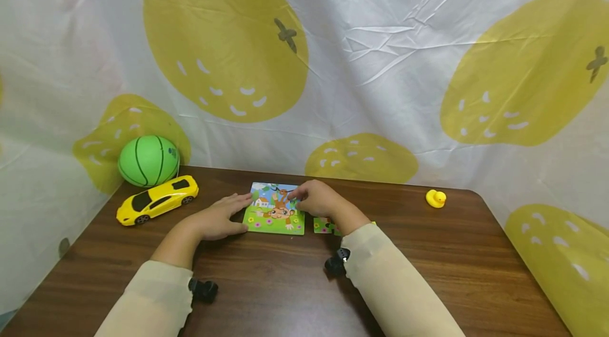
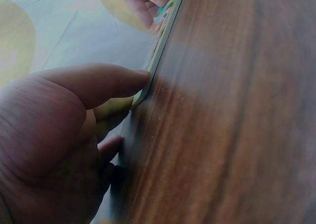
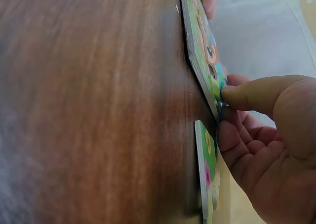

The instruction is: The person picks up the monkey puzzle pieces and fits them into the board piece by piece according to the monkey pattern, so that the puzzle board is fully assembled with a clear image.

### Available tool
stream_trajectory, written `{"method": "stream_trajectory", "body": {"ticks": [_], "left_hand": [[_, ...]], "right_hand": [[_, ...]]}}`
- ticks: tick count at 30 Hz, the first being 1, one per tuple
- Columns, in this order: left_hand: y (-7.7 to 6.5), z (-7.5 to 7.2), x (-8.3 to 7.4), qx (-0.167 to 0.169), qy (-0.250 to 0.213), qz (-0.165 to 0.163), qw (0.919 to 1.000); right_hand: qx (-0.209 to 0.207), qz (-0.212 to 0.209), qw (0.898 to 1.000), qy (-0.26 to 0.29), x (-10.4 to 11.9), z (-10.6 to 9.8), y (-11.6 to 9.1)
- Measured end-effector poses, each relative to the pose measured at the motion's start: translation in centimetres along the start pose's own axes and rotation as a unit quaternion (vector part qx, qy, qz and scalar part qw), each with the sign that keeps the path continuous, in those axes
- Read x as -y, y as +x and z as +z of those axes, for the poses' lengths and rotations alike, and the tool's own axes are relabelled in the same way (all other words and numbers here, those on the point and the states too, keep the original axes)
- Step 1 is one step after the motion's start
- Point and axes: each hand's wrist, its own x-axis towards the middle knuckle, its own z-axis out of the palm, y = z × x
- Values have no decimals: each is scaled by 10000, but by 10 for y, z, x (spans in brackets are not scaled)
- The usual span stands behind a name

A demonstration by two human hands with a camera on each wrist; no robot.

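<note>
Cream sleeves (image 1: 147, 300) are seen nearest. Beyond them, loose puzzle pieces (image 1: 323, 226) are laid beside the puzzle board (image 1: 273, 231), probably for easy reach. The flat board, bearing a monkey picture (image 1: 279, 213), is touched at its left edge by the extended left hand (image 1: 216, 220), perhaps for steadiness. Over its right side, a small piece (image 3: 216, 88) appears pinched by the right hand (image 1: 320, 199).

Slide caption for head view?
Left hand and right hand at a monkey puzzle on a brown table, yellow car left, duck right.
</note>
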Motion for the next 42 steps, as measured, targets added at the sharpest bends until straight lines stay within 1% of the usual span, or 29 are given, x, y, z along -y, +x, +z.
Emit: {"method": "stream_trajectory", "body": {"ticks": [6,13,16,21,27,31,35,38,42], "left_hand": [[-1,0,0,-12,-11,48,10000],[-1,1,1,-33,6,138,9999],[0,1,1,-38,14,160,9999],[0,1,1,-36,-22,107,9999],[-1,0,0,-30,-40,47,10000],[-1,0,0,-45,-37,45,10000],[-1,1,0,-54,-24,40,10000],[-1,1,0,-61,-13,36,10000],[-1,1,0,-68,-7,32,10000]], "right_hand": [[-27,-15,10000,-91,0,1,1],[-226,-327,9979,-504,1,2,1],[-213,-364,9976,-541,2,2,0],[-197,-344,9971,-655,4,2,-2],[-147,-470,9956,-797,3,1,-2],[-95,-525,9959,-737,4,0,-4],[-52,-545,9973,-486,3,1,-4],[-8,-558,9976,-417,3,1,-4],[5,-587,9970,-505,3,1,-3]]}}
